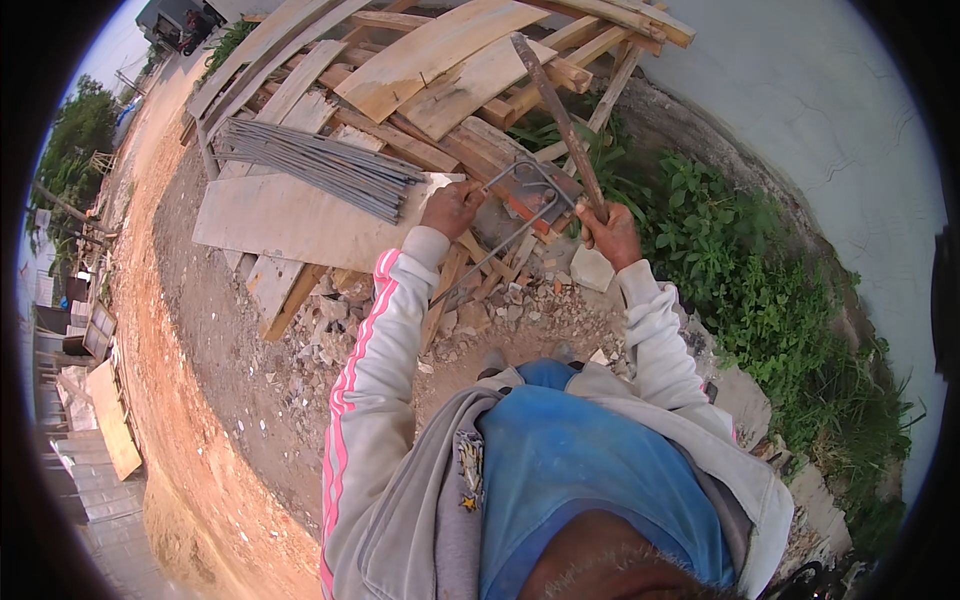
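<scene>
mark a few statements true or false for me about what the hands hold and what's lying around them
1. The right hand grips a long brown bar. True.
2. The left hand is empty and touches nothing. False: its fingers hold a bent metal rod.
3. Green plants grow along the foot of the pale wall on the right. True.
4. The bundle of grey rods lies among those plants. False: it lies on wooden boards, to the left of the hands.
5. Pink stripes run along the left sleeve. True.
</scene>
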`<act>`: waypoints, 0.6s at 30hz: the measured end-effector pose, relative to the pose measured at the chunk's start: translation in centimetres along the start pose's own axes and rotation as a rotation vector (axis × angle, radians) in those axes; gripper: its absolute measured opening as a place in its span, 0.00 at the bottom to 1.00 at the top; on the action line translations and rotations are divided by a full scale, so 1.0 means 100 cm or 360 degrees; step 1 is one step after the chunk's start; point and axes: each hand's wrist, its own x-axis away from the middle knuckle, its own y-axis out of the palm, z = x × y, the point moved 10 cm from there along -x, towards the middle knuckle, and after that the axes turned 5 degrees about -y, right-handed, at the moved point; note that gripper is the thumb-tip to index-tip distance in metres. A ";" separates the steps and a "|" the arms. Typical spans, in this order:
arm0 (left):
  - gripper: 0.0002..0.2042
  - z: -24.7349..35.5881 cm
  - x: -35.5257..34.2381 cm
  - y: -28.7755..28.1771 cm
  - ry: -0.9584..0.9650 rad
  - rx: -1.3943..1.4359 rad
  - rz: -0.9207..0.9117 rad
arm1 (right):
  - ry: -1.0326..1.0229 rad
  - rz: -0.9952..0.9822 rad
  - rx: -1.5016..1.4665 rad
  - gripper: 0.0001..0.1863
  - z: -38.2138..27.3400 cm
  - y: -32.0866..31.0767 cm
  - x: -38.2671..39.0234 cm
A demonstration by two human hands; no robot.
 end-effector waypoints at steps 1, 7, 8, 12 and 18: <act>0.15 0.012 0.003 -0.006 0.0031 -0.0166 0.0106 | 0.0020 -0.0016 0.0005 0.16 -0.001 -0.001 -0.001; 0.13 0.020 0.024 -0.004 -0.0211 -0.0621 0.0065 | 0.0073 -0.0089 0.0028 0.16 0.009 0.002 -0.004; 0.13 0.028 0.026 -0.006 -0.0183 -0.0629 0.0125 | 0.0099 -0.0085 0.0008 0.16 0.015 0.000 -0.002; 0.13 0.046 0.025 -0.018 -0.0093 -0.0605 0.0299 | 0.0012 -0.0077 -0.0135 0.14 0.020 0.008 -0.006; 0.12 0.045 0.023 -0.020 -0.0138 -0.0670 0.0276 | 0.0099 -0.0122 -0.0145 0.14 0.007 0.011 0.001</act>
